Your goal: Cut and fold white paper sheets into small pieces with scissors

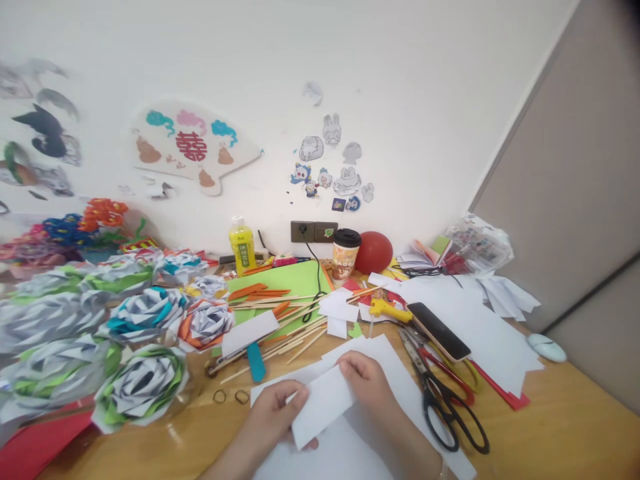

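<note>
A small white paper strip (323,407) is held over a larger white sheet (385,373) on the wooden table (560,433). My left hand (273,413) pinches the strip's left end, thumb on top and fingers under it. My right hand (367,383) presses down on the strip's upper right edge with its fingers curled over the paper. Both hands are at the near edge of the table, low in the view.
Black-handled scissors (447,407) and a phone (439,330) lie right of my hands. Several paper flowers (143,383) fill the left. Wooden sticks (290,327), a green sheet (290,280), a yellow bottle (242,247), a coffee cup (345,253) and a red ball (374,252) stand behind.
</note>
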A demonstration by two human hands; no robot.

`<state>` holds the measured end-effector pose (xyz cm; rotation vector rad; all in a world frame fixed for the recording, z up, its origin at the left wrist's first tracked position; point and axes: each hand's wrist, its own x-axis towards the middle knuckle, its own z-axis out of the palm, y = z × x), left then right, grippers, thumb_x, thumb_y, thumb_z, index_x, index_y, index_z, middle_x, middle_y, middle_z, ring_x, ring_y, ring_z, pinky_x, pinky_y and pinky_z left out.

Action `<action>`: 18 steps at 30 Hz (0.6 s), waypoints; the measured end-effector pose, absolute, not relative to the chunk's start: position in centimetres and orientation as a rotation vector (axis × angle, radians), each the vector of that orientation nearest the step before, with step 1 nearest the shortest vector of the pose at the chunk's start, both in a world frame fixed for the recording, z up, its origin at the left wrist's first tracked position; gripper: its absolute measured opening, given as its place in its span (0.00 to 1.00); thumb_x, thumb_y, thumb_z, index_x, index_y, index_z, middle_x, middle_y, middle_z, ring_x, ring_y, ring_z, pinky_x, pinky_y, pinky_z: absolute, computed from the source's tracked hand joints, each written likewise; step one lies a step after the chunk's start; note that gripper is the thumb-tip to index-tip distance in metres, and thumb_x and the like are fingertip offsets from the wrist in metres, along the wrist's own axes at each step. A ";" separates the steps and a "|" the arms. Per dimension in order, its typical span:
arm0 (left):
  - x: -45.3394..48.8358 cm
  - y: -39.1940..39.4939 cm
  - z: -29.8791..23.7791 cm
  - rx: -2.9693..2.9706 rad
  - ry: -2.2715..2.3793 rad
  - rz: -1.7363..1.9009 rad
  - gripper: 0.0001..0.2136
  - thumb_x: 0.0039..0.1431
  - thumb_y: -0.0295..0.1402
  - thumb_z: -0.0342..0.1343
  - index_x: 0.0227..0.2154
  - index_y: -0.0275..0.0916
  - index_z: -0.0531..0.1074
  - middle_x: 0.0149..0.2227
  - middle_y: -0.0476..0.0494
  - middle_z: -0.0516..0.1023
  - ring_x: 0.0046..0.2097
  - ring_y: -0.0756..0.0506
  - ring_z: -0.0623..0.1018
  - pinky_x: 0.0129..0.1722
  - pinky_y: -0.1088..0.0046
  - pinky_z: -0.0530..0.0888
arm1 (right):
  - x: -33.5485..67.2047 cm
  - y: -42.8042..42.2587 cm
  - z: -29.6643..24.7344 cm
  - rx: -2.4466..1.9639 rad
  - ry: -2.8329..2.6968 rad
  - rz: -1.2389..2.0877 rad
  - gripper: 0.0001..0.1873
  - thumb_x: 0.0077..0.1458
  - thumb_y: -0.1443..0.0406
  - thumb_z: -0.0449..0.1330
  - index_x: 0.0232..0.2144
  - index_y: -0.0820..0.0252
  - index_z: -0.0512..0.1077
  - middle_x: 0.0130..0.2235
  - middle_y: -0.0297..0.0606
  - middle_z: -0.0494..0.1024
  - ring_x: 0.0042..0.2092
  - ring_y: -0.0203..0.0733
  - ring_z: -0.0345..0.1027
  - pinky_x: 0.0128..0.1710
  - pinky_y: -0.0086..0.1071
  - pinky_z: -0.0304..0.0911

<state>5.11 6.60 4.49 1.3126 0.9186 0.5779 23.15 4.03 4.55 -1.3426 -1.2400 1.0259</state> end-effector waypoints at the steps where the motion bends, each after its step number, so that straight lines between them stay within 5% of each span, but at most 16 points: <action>1: 5.0 6.7 4.5 1.286 0.911 0.597 0.21 0.46 0.52 0.50 0.21 0.35 0.67 0.16 0.45 0.76 0.19 0.46 0.76 0.18 0.77 0.67 | 23.2 4.1 4.7 -1.349 -1.221 1.020 0.14 0.48 0.56 0.53 0.21 0.61 0.66 0.21 0.30 0.64 0.25 0.36 0.57 0.25 0.28 0.52; 13: 4.5 7.3 4.9 1.140 0.936 0.714 0.19 0.44 0.49 0.55 0.17 0.36 0.67 0.11 0.52 0.70 0.13 0.51 0.71 0.15 0.78 0.65 | 23.2 4.0 4.4 -1.376 -1.354 0.997 0.14 0.51 0.59 0.49 0.18 0.61 0.60 0.19 0.27 0.54 0.22 0.32 0.50 0.22 0.26 0.48; 18: 4.1 7.8 4.9 1.118 0.985 0.705 0.18 0.43 0.47 0.56 0.15 0.35 0.66 0.09 0.53 0.68 0.11 0.53 0.68 0.12 0.80 0.62 | 22.5 3.6 4.3 -1.398 -1.603 0.817 0.15 0.52 0.57 0.50 0.32 0.61 0.71 0.31 0.39 0.71 0.35 0.44 0.60 0.37 0.35 0.54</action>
